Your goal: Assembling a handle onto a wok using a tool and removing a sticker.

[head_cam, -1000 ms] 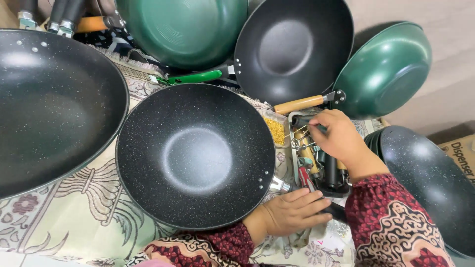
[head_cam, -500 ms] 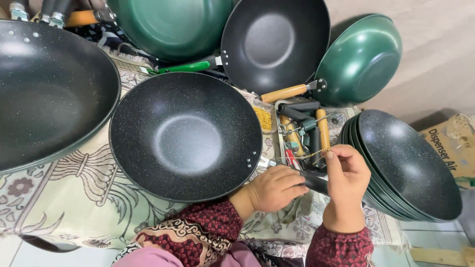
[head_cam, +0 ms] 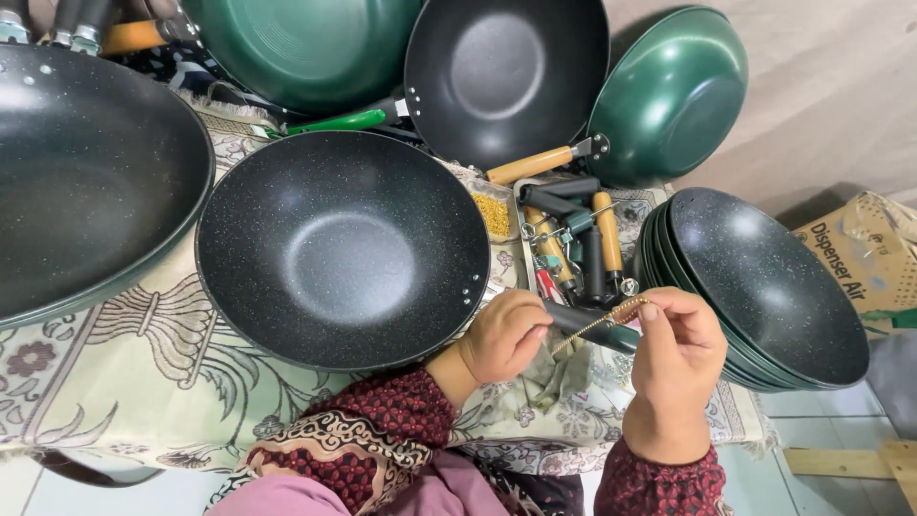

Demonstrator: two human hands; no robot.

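A black speckled wok (head_cam: pixel 342 250) lies on a patterned cloth (head_cam: pixel 105 382) in front of me. My left hand (head_cam: pixel 501 336) is closed on a dark handle (head_cam: pixel 585 325) at the wok's near right rim. My right hand (head_cam: pixel 676 352) pinches a thin golden rod (head_cam: pixel 602 325) that slants down toward the handle and my left hand. Just beyond both hands sits a metal tray (head_cam: pixel 523 196) holding several loose black and wooden handles (head_cam: pixel 606 229) and small tools.
A stack of dark woks (head_cam: pixel 764 287) stands at the right beside my right hand. A large dark wok (head_cam: pixel 86 172) fills the left. Green woks (head_cam: pixel 669 96) and a black one (head_cam: pixel 506 76) lean at the back. A cardboard box (head_cam: pixel 864 253) sits far right.
My right hand has come back from the tray toward me and now holds the thin golden rod. My left hand stays at the wok's rim, now closed on the handle.
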